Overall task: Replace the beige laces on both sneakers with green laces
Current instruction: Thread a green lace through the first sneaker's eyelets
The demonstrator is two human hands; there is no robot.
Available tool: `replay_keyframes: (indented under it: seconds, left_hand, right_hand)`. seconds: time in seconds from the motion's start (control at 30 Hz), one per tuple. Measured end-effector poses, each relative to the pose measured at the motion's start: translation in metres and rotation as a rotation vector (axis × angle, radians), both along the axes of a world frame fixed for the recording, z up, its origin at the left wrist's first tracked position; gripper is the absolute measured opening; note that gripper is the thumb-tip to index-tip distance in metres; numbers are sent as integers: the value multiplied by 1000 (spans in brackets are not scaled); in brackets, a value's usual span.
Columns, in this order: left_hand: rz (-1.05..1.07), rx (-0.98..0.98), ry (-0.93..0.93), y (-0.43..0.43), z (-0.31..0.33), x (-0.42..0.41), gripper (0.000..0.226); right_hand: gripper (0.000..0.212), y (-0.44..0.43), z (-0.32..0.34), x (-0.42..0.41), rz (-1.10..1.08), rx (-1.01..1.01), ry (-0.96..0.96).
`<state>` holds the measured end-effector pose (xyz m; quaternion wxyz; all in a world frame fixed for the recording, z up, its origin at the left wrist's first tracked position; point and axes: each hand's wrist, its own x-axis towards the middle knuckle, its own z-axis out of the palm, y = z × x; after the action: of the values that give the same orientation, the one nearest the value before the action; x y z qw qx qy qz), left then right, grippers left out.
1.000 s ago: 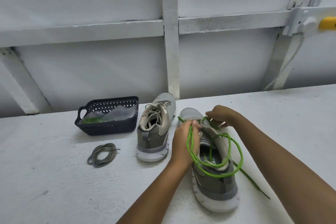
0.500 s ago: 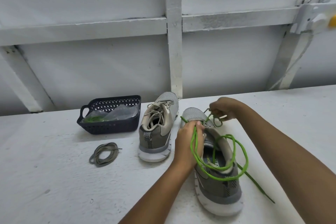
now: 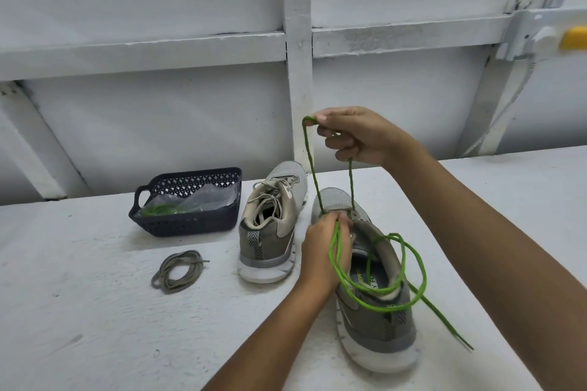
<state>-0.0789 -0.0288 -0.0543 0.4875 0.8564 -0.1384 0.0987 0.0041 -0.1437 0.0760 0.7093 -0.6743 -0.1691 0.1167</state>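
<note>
Green lace (image 3: 351, 184) is only partly in so far. Its loose end trails on the white table (image 3: 79, 311) just right of the near sneaker (image 3: 378, 327), by the heel, and a couple of big loops flop over that shoe's collar and opening. The near sneaker is grey with a white sole, heel toward the camera, and has no beige lace on it.

The left hand (image 3: 324, 247) sits on the left side of that sneaker, up by the lowest eyelets, fingers curled round a bunch of green strands. The right hand (image 3: 355, 136) is raised well above the toe, pinching the lace between thumb and fingers, with two strands running from it down to the front eyelets.

Just left of the near sneaker stands the second sneaker (image 3: 270, 232), still wearing its beige laces (image 3: 270, 197). Further left, a coiled beige lace (image 3: 178, 270) lies loose on the table. Beyond the coil is a dark plastic basket (image 3: 187, 222) holding a clear bag (image 3: 203, 200) with something green inside, can't tell exactly what. Behind the sneakers is a white panelled wall (image 3: 158, 120).
</note>
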Motion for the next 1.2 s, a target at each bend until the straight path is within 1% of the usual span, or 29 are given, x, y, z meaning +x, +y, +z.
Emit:
replay_keyframes:
  seconds: [0.07, 0.17, 0.2, 0.23, 0.3, 0.37, 0.43, 0.5, 0.57, 0.63, 0.7, 0.77, 0.83, 0.93, 1.0, 1.1, 1.17, 1.2]
  left_hand:
    - [5, -13, -26, 0, 1, -1, 34]
    - [51, -28, -130, 1, 2, -4, 30]
    - [65, -26, -148, 2, 3, -5, 30]
    - [70, -27, -154, 3, 3, -6, 30]
    - [66, -28, -148, 3, 3, -7, 31]
    - [59, -20, -140, 3, 4, -8, 32]
    - [56, -16, -137, 2, 5, -9, 33]
    - [64, -6, -133, 2, 5, -10, 34]
    - [77, 4, -137, 3, 5, -10, 34]
    - [100, 16, -164, 3, 5, -11, 33]
    - [116, 46, -214, 3, 7, -10, 31]
    - [126, 95, -268, 3, 9, -11, 28]
    - [130, 114, -326, 3, 10, -12, 23]
    - [123, 95, -410, 4, 12, -15, 17]
    - [131, 63, -497, 4, 14, -16, 22]
    - [142, 16, -653, 3, 16, -17, 28]
    - [147, -12, -694, 3, 15, -16, 28]
    - [149, -30, -697, 3, 14, -15, 28]
  right_hand:
    - [14, -6, -8, -9, 3, -86, -22]
    - [13, -16, -23, -20, -94, -418, -105]
    - [13, -19, -26, -23, -108, -463, -94]
    - [12, -22, -28, -26, -128, -465, -79]
    - [10, -25, -28, -29, -229, -479, -120]
    - [6, -26, -25, -28, -419, -593, -295]
    - [8, -26, -17, -24, -633, -718, -550]
    - [10, -27, -7, -19, -772, -714, -744]
    - [10, -26, 1, -14, -827, -686, -827]
    - [8, -23, 3, -8, -866, -700, -788]
    - [5, -18, -2, -5, -865, -650, -673]
    - [3, -13, -9, -6, -774, -554, -529]
    - [8, -11, -18, -10, -654, -523, -433]
    - [10, -11, -30, -16, -579, -528, -360]
    - [9, -12, -34, -18, -577, -513, -329]
    - [8, -15, -40, -20, -559, -550, -305]
    - [19, -15, -45, -24, -486, -622, -256]
    - [27, -16, -48, -27, -440, -705, -239]
